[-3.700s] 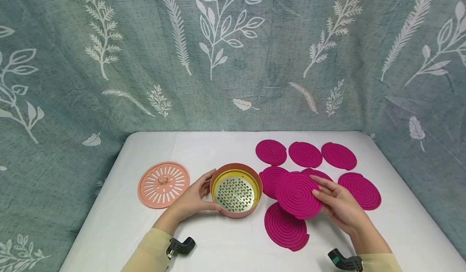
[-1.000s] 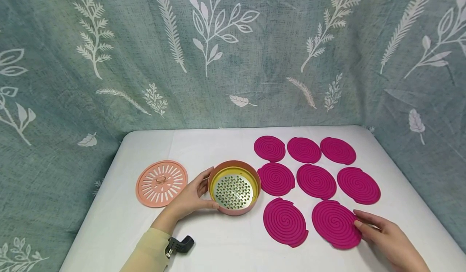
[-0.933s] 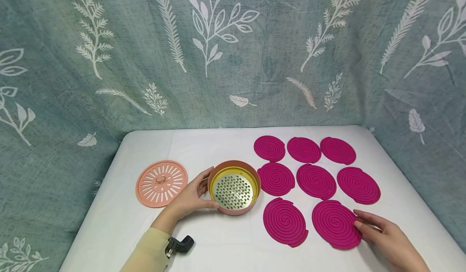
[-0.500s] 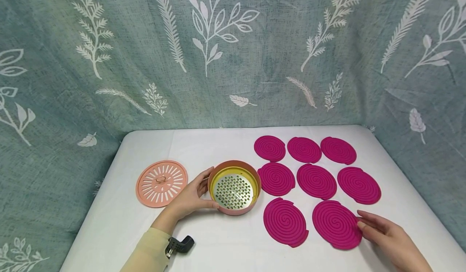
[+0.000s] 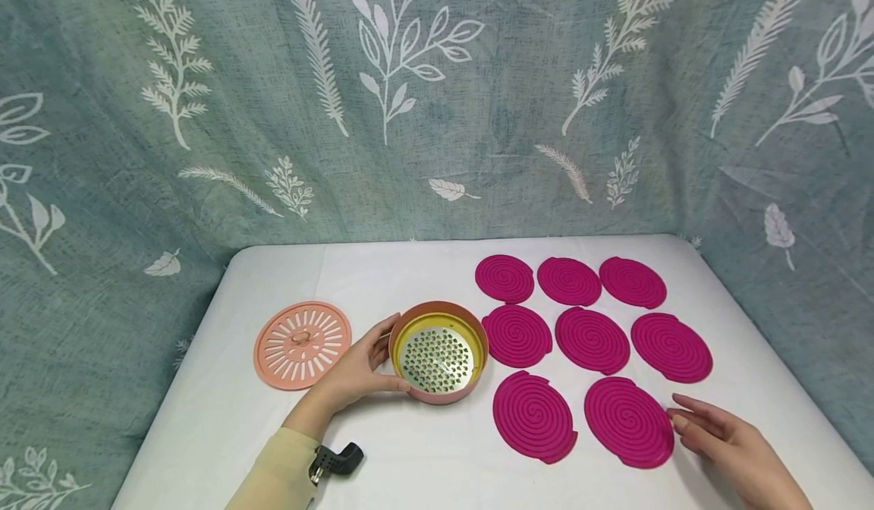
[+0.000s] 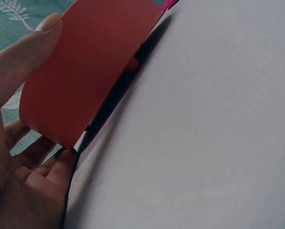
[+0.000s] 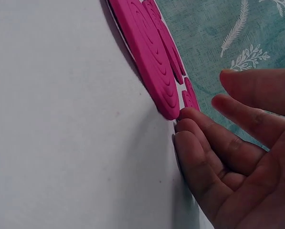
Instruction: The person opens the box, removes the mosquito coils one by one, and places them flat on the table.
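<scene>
My left hand (image 5: 356, 366) grips a round pinkish-orange container (image 5: 440, 398), thumb at the front and fingers behind its left side. Inside it sit a yellow ring (image 5: 410, 328) and a metal disc with grater-like holes (image 5: 437, 360). In the left wrist view the container's orange wall (image 6: 85, 71) looks tilted up, a dark gap under it. My right hand (image 5: 734, 449) lies just right of a magenta spiral coaster (image 5: 628, 421), which rests flat on the table. In the right wrist view its fingertips are by that coaster's edge (image 7: 163, 102), pinching nothing.
Several more magenta spiral coasters (image 5: 535, 417) lie spread over the table's right half, one close against the container. A slotted peach disc (image 5: 303, 345) with a small ring handle lies at left. Behind the white table (image 5: 410, 464) hangs a green leaf-patterned curtain (image 5: 478, 176).
My right hand has carried a coaster from above the others to the front right, laid it flat and let go, fingers drawing slightly right. The left hand keeps its hold.
</scene>
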A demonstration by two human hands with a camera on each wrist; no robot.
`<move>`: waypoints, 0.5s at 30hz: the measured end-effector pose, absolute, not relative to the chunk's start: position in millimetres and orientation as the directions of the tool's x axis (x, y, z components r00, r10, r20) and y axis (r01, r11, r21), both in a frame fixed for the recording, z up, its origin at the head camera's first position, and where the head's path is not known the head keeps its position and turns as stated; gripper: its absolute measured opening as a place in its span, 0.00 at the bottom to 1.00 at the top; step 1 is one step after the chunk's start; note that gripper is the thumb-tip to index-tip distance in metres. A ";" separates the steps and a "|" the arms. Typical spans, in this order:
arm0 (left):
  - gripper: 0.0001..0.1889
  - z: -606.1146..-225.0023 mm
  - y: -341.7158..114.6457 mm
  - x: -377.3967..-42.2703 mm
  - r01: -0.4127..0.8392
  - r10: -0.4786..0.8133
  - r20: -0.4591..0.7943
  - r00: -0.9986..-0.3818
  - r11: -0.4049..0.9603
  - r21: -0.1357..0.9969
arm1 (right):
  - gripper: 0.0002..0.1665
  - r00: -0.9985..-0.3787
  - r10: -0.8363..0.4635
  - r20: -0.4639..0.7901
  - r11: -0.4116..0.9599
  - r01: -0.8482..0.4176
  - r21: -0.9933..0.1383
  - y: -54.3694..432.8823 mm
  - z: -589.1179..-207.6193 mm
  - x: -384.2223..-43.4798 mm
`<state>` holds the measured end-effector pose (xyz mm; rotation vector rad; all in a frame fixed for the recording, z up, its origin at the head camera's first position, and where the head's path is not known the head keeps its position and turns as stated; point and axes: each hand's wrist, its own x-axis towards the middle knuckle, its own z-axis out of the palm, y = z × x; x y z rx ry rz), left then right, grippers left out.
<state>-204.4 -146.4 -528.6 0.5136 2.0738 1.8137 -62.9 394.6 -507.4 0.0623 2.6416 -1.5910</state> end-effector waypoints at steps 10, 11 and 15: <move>0.60 -530.2 -147.7 -203.1 0.045 0.472 -0.031 -0.881 0.150 0.988 | 0.37 -0.979 0.063 -0.194 0.505 0.199 -0.840 391.7 -503.1 -65.1; 0.60 -530.2 -147.6 -203.4 0.046 0.471 -0.032 -0.882 0.153 0.987 | 0.37 -0.979 0.060 -0.195 0.499 0.198 -0.843 391.8 -502.6 -65.6; 0.60 -529.8 -146.9 -204.7 0.045 0.467 -0.033 -0.884 0.155 0.987 | 0.38 -0.974 0.066 -0.215 0.482 0.220 -0.848 391.0 -499.1 -68.9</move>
